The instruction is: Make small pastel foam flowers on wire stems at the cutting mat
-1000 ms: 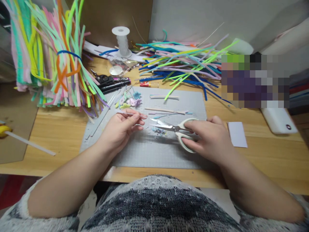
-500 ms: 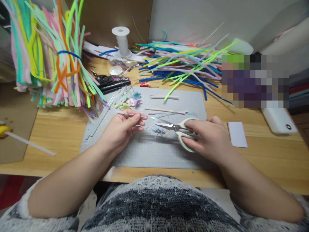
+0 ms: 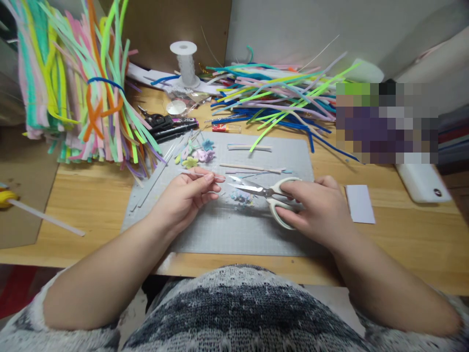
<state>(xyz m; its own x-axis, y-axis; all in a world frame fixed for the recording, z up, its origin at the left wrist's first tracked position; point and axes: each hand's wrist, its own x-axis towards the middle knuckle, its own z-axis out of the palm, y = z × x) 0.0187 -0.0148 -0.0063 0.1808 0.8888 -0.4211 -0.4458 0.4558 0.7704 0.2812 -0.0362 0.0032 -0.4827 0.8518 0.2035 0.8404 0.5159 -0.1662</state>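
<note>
My left hand [image 3: 194,193] pinches a thin, pale pipe cleaner [image 3: 218,177] between thumb and fingers, its tip sticking out to the right. My right hand [image 3: 318,205] is closed round the handles of the scissors [image 3: 269,192]. Their blades are parted and point left, a little short of the pale tip. Below the blades, small pastel clippings [image 3: 242,197] lie on the grey cutting mat [image 3: 234,230]. Several cut pipe cleaner lengths [image 3: 252,168] rest on the mat beyond the scissors. Small fuzzy flowers [image 3: 194,156] are heaped behind my left hand.
Bundled pipe cleaners [image 3: 84,98] stand at the left, and a loose pile of them [image 3: 278,98] lies at the back. A white spool [image 3: 186,63], black pens [image 3: 172,131] and a lighter [image 3: 226,128] are between. White cards [image 3: 360,204] and a white device [image 3: 423,183] sit at right.
The scissors have shifted slightly left, bringing the blades a little closer to the pale pipe cleaner's tip. My left hand has barely moved.
</note>
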